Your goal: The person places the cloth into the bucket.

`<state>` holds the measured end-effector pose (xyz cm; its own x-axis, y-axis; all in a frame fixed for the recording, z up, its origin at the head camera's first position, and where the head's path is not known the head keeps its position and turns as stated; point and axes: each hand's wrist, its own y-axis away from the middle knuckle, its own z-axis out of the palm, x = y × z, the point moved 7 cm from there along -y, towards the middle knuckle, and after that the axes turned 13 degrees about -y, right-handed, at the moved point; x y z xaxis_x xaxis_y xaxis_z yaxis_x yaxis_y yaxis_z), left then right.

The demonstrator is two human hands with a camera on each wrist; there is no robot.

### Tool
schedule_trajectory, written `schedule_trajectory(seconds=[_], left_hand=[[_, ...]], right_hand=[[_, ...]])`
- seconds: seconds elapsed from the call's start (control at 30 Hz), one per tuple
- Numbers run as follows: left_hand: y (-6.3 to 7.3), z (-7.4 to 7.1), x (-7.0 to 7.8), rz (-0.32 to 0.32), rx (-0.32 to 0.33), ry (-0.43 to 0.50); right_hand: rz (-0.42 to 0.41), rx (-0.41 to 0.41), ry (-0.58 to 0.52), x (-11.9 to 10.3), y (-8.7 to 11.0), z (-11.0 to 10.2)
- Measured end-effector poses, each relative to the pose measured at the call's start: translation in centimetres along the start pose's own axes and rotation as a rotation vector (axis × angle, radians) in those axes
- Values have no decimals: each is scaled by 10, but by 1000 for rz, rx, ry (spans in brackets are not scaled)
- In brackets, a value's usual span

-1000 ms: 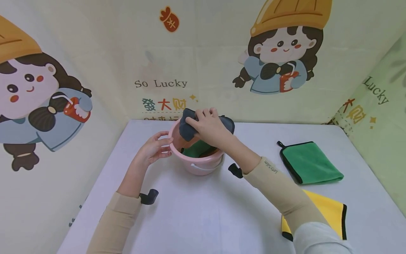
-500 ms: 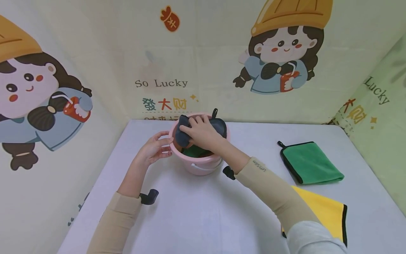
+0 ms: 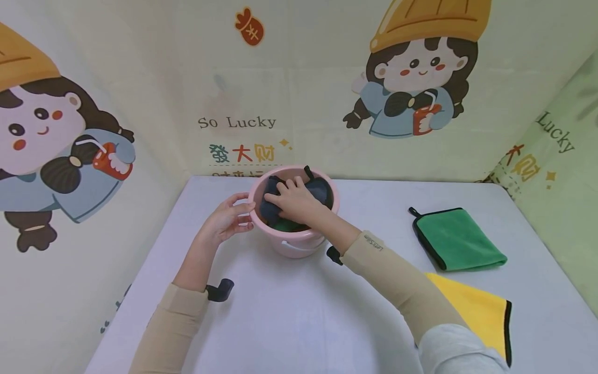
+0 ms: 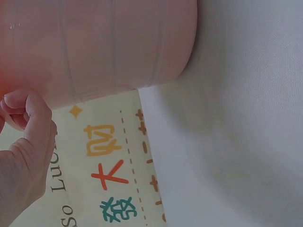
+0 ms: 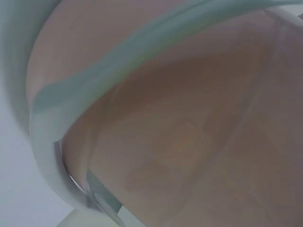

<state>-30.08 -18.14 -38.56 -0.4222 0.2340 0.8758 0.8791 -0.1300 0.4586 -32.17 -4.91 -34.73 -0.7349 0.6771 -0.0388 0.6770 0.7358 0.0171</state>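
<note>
A pink bucket (image 3: 280, 237) with a pale handle (image 5: 118, 61) stands upright near the table's back edge. At its left side my left hand (image 3: 224, 221) grips the rim between thumb and fingers; the left wrist view shows those fingers curled at the bucket wall (image 4: 118, 47). My right hand (image 3: 296, 202) reaches inside the bucket, its thumb and fingers spread around a bunched dark blue cloth (image 3: 320, 190) with a black loop. Beneath that cloth a bit of green cloth (image 3: 284, 225) shows. The right wrist view holds only the bucket's outside and handle, with the right hand hidden.
A folded green cloth (image 3: 458, 239) with black edging lies on the right of the white table (image 3: 261, 322). In front of it is a yellow cloth (image 3: 476, 311), partly covered by the right forearm. A printed backdrop (image 3: 317, 104) rises behind the table.
My right hand has moved down and slightly left, taking the dark blue cloth from above the rim into the bucket. My left hand has stayed at the rim.
</note>
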Motion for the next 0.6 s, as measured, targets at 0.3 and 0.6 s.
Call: schedule_trajectory(seconds=[0.3,0.6], left_hand=[[1,0,4,-2,-3,2],[-1,-2,4,-7,-1,4]], right_hand=[[8,-84,3,0,-4,9],[49,-205,8,2,-6,19]])
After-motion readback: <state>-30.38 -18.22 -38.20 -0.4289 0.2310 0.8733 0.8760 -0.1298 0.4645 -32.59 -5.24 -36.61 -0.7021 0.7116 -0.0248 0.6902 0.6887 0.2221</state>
